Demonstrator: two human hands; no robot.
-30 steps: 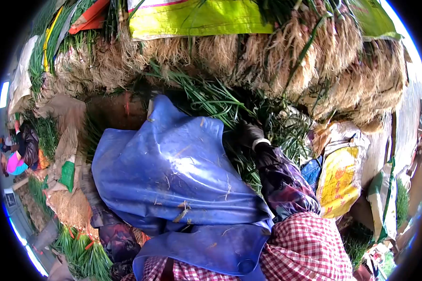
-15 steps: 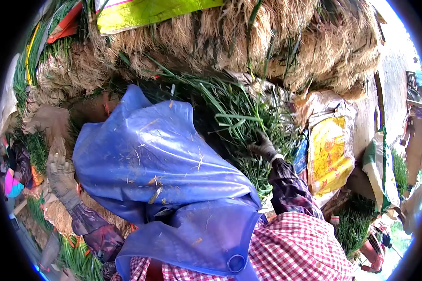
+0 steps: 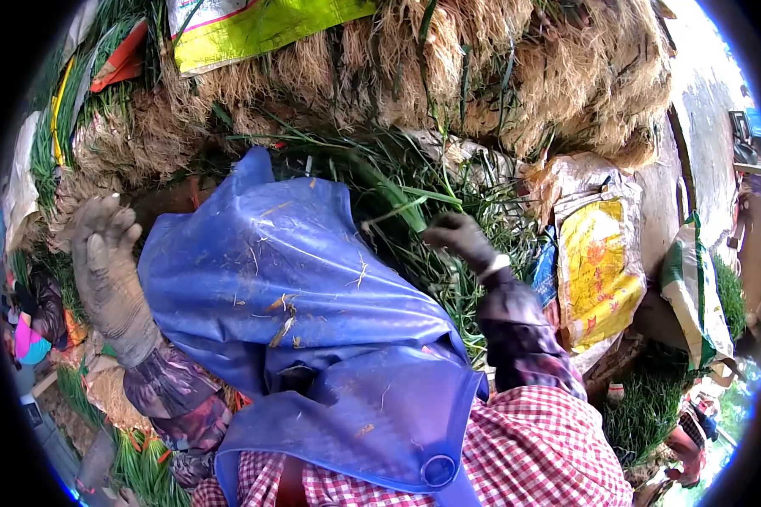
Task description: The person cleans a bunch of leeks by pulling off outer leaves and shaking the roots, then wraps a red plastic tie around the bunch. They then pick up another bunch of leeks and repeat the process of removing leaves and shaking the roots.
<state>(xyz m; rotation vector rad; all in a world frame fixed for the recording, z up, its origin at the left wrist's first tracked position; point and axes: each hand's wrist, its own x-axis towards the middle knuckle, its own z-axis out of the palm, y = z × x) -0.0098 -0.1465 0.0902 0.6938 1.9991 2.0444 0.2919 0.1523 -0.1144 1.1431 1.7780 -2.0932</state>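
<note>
My left hand (image 3: 112,275), in a dirty pale glove, is raised beside the left edge of the blue apron (image 3: 304,253) on my lap. Its fingers are bent a little and apart, with nothing in them. My right hand (image 3: 461,240), in a dark glove, is above a heap of loose green leaves (image 3: 490,203) that look like spring onion leaves. Its fingers are curled, and a blurred green onion leaf (image 3: 395,196) runs out from the fingertips to the upper left. Scraps of dry leaf and root cling to the apron.
Bundles of plants with thick tan roots (image 3: 583,76) are stacked across the far side. A yellow printed sack (image 3: 600,270) lies to the right, with a green and white sack (image 3: 689,287) beyond it. Another person (image 3: 689,439) shows at the lower right edge. More green bundles (image 3: 148,469) lie lower left.
My right hand has lifted out of the leaves and moved up and left, a leaf at its fingertips. My left hand has risen from beside the apron, turning with its fingers up.
</note>
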